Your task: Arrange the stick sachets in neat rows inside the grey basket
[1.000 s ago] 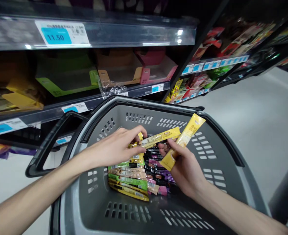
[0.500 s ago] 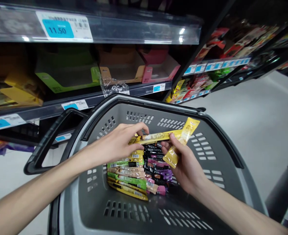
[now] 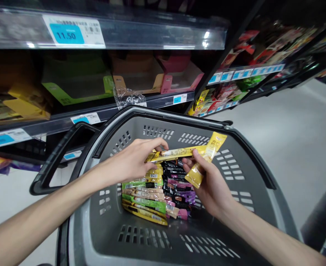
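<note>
Two hands: the left hand (image 3: 136, 159) curls over one end of a long yellow packet (image 3: 179, 153), firmness of hold not shown; the right hand (image 3: 211, 184) pinches a broad yellow packet (image 3: 214, 142) between thumb and fingers.
Broad yellow packet: tilted, its upper end free above the thumb; a slackened thumb could let it slide off.
Long yellow packet: spans both hands, the right thumb tip at its other end; whether single or stacked cannot be told. Unequal pull could bend it, and slick film could cause slipping.
Basket (image 3: 251, 181): slotted, grey, beneath both hands; a dropped packet probably falls inside, askew.
Light packets (image 3: 148, 197): yellow, green and beige, side by side on the basket floor; a low sweep of the left hand could skew the row.
Dark packets (image 3: 176, 184): black, pink and purple, adjoining the light row at right; a jolt could mix the two groups.
Basket handle (image 3: 54, 157): juts toward the shelf edge; a forward shove could knock it there.
Display boxes (image 3: 77, 98): green, tan and pink, beyond the rim; crumpled clear wrap (image 3: 129, 99) hangs before them and could snag on the basket.
</note>
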`<state>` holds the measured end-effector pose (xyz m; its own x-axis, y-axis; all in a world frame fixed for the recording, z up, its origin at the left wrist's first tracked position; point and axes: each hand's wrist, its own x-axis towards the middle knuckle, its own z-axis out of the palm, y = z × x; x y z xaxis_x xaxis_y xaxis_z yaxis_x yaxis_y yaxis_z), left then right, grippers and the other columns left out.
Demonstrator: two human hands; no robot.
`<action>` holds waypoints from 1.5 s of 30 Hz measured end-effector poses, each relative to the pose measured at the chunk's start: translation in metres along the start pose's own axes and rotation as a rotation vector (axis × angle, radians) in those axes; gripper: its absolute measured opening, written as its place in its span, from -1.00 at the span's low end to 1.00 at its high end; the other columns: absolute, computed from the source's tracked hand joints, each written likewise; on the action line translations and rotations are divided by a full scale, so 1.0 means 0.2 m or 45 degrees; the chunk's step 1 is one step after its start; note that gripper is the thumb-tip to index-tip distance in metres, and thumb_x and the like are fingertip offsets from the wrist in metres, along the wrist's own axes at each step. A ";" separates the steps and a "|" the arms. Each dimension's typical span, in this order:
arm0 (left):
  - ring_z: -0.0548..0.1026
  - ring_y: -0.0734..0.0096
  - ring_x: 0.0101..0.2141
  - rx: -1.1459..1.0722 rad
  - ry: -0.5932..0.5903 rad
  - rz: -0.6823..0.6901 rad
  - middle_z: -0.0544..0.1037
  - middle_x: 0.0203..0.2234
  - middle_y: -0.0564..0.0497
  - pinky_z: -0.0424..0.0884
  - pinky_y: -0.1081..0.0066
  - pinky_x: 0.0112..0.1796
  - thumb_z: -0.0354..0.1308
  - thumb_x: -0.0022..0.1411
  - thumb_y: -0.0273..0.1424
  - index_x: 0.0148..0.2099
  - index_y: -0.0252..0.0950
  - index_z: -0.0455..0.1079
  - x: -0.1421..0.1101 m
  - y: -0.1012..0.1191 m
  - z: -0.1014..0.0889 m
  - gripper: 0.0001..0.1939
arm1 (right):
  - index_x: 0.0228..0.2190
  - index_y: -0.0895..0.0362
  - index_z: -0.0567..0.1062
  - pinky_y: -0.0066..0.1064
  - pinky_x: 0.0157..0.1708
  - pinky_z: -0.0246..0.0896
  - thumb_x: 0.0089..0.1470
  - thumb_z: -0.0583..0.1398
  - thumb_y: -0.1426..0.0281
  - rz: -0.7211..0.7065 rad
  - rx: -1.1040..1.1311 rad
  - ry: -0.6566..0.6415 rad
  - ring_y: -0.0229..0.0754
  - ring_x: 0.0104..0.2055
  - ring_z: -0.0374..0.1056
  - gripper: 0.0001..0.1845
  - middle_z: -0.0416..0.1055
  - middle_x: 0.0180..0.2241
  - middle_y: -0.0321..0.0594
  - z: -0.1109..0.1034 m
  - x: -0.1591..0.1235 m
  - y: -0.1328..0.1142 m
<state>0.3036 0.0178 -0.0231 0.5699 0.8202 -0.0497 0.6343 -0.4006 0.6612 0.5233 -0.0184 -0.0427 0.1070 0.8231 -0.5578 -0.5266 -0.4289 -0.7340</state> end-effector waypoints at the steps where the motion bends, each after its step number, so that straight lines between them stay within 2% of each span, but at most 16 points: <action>1: 0.41 0.24 0.00 0.004 0.002 -0.003 0.50 -0.02 0.11 0.29 0.31 -0.05 0.17 0.15 -0.53 0.10 -0.07 0.26 0.00 0.00 0.00 -0.52 | -0.29 0.08 0.56 -0.54 -0.54 0.42 -0.08 0.46 0.33 -0.001 0.000 0.004 -0.26 -0.41 0.48 -0.71 0.57 -0.39 -0.30 0.00 0.00 0.00; 11: 0.44 0.27 -0.02 0.001 0.054 0.021 0.50 -0.01 0.09 0.30 0.29 -0.04 0.20 0.14 -0.52 0.08 -0.13 0.26 0.00 -0.01 0.00 -0.54 | -0.30 0.09 0.57 -0.52 -0.54 0.42 -0.10 0.46 0.33 0.008 0.016 0.006 -0.25 -0.41 0.48 -0.72 0.58 -0.40 -0.28 0.01 0.00 -0.01; 18: 0.45 0.25 -0.01 0.010 0.080 0.055 0.49 0.00 0.06 0.32 0.27 -0.03 0.20 0.12 -0.55 0.08 -0.15 0.27 0.01 -0.02 0.01 -0.52 | -0.29 0.09 0.59 -0.53 -0.46 0.47 -0.10 0.46 0.34 0.011 0.026 0.050 -0.26 -0.42 0.48 -0.72 0.58 -0.40 -0.28 0.00 0.01 -0.01; 25: 0.43 0.26 0.01 0.008 0.086 0.055 0.48 0.02 0.08 0.31 0.28 -0.03 0.19 0.12 -0.55 0.08 -0.13 0.26 0.01 -0.02 0.01 -0.52 | -0.28 0.09 0.59 -0.54 -0.54 0.40 -0.11 0.46 0.34 0.020 0.023 0.046 -0.27 -0.45 0.46 -0.70 0.57 -0.42 -0.29 0.00 0.01 -0.01; 35: 0.42 0.29 -0.05 0.059 0.133 0.124 0.45 -0.04 0.03 0.33 0.32 -0.06 0.10 0.03 -0.65 0.01 -0.21 0.28 0.01 -0.01 0.00 -0.52 | -0.34 0.09 0.51 -0.56 -0.62 0.28 -0.10 0.44 0.33 0.030 -0.008 0.020 -0.33 -0.57 0.31 -0.72 0.46 -0.52 -0.34 0.01 -0.01 -0.01; 39: 0.40 0.31 -0.04 0.069 0.160 0.135 0.40 -0.05 0.00 0.32 0.34 -0.05 0.05 0.10 -0.64 -0.01 -0.22 0.31 0.01 0.00 -0.02 -0.59 | -0.35 0.07 0.48 -0.57 -0.62 0.24 -0.13 0.44 0.41 -0.020 0.036 0.013 -0.35 -0.58 0.26 -0.71 0.35 -0.58 -0.43 -0.01 -0.01 -0.01; 42: 0.39 0.33 -0.01 0.063 0.165 0.129 0.41 -0.05 0.00 0.29 0.34 -0.01 0.01 0.20 -0.61 0.00 -0.22 0.34 0.01 0.00 -0.02 -0.65 | -0.24 0.01 0.51 -0.57 -0.61 0.24 -0.16 0.45 0.46 -0.058 0.038 0.022 -0.37 -0.57 0.28 -0.60 0.43 -0.46 -0.43 -0.01 -0.01 -0.02; 45: 0.42 0.36 -0.03 0.050 0.173 0.129 0.46 -0.06 0.03 0.27 0.37 -0.01 -0.04 0.32 -0.55 0.02 -0.21 0.34 0.01 0.00 -0.02 -0.71 | -0.22 0.03 0.54 -0.55 -0.61 0.24 -0.08 0.44 0.35 -0.083 0.013 -0.041 -0.40 -0.56 0.28 -0.67 0.51 -0.29 -0.37 0.00 -0.01 -0.03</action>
<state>0.3018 0.0213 -0.0201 0.5578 0.8214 0.1194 0.5986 -0.4977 0.6277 0.5264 -0.0178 -0.0371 0.1141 0.8610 -0.4957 -0.5279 -0.3701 -0.7644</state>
